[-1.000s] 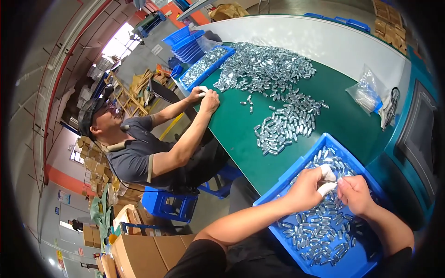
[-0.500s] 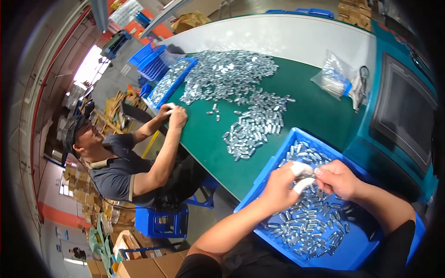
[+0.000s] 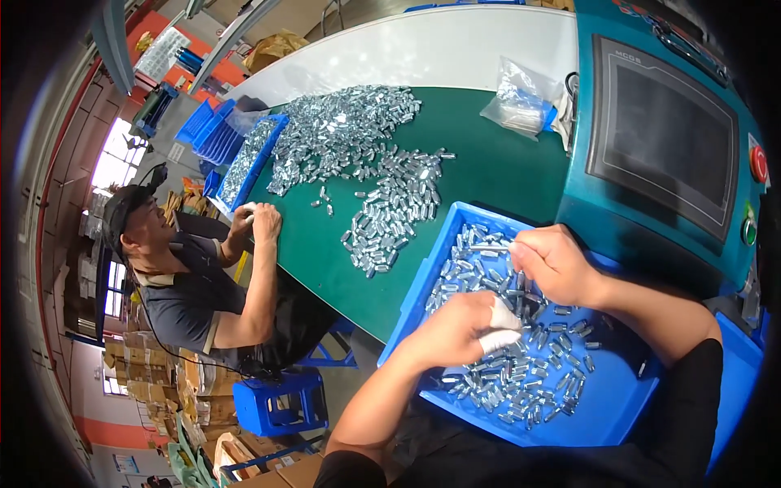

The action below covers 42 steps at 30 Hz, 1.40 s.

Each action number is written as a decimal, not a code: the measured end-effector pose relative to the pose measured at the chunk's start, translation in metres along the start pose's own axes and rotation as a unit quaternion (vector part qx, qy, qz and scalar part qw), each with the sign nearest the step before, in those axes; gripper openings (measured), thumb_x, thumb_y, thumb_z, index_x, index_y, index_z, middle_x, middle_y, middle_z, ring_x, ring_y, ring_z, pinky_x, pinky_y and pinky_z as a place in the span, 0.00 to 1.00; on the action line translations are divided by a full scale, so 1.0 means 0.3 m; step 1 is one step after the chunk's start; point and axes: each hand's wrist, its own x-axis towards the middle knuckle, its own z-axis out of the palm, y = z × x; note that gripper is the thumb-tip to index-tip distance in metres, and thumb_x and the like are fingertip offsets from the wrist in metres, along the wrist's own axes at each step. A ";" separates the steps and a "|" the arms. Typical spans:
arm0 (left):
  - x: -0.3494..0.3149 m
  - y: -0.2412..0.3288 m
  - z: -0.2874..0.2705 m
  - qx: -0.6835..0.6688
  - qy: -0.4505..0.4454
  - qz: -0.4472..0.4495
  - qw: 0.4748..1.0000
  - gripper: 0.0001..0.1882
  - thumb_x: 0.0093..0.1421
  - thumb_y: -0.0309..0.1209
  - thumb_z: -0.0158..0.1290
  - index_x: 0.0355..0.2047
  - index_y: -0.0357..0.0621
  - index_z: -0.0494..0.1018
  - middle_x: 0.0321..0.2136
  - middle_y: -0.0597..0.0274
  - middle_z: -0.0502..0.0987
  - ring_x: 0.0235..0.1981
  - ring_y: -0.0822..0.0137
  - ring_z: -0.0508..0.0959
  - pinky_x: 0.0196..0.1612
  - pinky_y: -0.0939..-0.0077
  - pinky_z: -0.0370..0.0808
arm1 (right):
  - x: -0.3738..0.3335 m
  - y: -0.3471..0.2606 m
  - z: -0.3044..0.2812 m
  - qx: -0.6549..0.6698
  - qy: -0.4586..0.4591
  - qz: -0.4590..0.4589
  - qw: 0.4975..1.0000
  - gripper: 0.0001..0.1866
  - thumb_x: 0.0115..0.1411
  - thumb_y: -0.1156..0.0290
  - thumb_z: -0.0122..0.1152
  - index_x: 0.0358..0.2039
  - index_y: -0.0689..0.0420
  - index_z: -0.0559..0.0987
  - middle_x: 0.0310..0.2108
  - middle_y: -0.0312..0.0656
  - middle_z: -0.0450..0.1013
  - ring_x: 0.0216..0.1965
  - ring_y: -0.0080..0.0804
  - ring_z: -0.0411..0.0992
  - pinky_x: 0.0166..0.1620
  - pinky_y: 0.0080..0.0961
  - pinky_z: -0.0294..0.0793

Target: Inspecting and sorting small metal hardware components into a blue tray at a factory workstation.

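A blue tray (image 3: 606,419) in front of me holds a heap of small silvery metal parts (image 3: 561,354). My left hand (image 3: 465,329) is low over the heap. White coverings wrap its thumb and a finger, which curl close to the parts; whatever lies between them is hidden. My right hand (image 3: 557,264) is closed above the tray's far side. Between its thumb and forefinger it pinches a thin silvery rod (image 3: 490,247), which points left over the parts.
More metal parts (image 3: 390,211) are piled on the green table (image 3: 472,163). A teal machine with a dark screen (image 3: 663,130) stands at right, near a clear plastic bag (image 3: 521,98). At left a co-worker (image 3: 187,268) sits by a filled blue tray (image 3: 252,159) and stacked blue baskets (image 3: 211,134).
My hands have come apart: the left has dropped toward the parts, the right has lifted away with the rod showing. The whole view has shifted, bringing more of the machine in.
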 end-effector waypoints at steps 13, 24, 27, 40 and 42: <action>-0.113 -0.269 -0.326 0.461 0.236 -0.217 0.827 0.10 0.53 0.27 0.64 0.37 0.42 0.80 0.30 0.52 0.79 0.32 0.55 0.78 0.38 0.65 0.75 | 0.008 -0.009 -0.018 0.010 -0.028 0.016 0.999 0.18 0.68 0.68 0.50 0.21 0.61 0.75 0.13 0.40 0.68 0.16 0.26 0.68 0.25 0.26 0.67; -0.087 -0.242 -0.296 0.401 0.269 -0.205 0.851 0.07 0.54 0.25 0.64 0.32 0.38 0.77 0.25 0.54 0.75 0.29 0.61 0.76 0.34 0.68 0.73 | 0.001 -0.010 -0.009 0.022 -0.022 0.020 0.999 0.17 0.67 0.69 0.51 0.21 0.62 0.76 0.13 0.40 0.68 0.17 0.26 0.68 0.25 0.27 0.67; -0.037 -0.110 -0.228 -0.008 0.345 -0.219 0.913 0.05 0.60 0.21 0.58 0.36 0.37 0.75 0.32 0.59 0.80 0.31 0.70 0.78 0.36 0.77 0.75 | -0.002 -0.015 -0.024 0.019 -0.029 0.048 0.998 0.18 0.68 0.69 0.50 0.21 0.62 0.76 0.14 0.40 0.69 0.17 0.25 0.68 0.25 0.26 0.67; -0.043 -0.057 -0.051 -0.279 0.325 -0.165 0.889 0.11 0.62 0.21 0.57 0.45 0.35 0.77 0.37 0.60 0.80 0.34 0.71 0.77 0.38 0.77 0.73 | 0.013 -0.027 -0.026 0.044 -0.084 0.092 0.991 0.20 0.69 0.68 0.48 0.21 0.62 0.74 0.15 0.38 0.69 0.18 0.22 0.69 0.26 0.24 0.68; -0.045 -0.055 -0.046 -0.287 0.333 -0.166 0.883 0.11 0.62 0.21 0.57 0.45 0.35 0.77 0.36 0.61 0.80 0.34 0.72 0.78 0.37 0.78 0.74 | 0.015 -0.024 -0.022 0.037 -0.088 0.080 0.992 0.19 0.68 0.69 0.49 0.20 0.62 0.74 0.15 0.39 0.69 0.18 0.25 0.69 0.26 0.25 0.68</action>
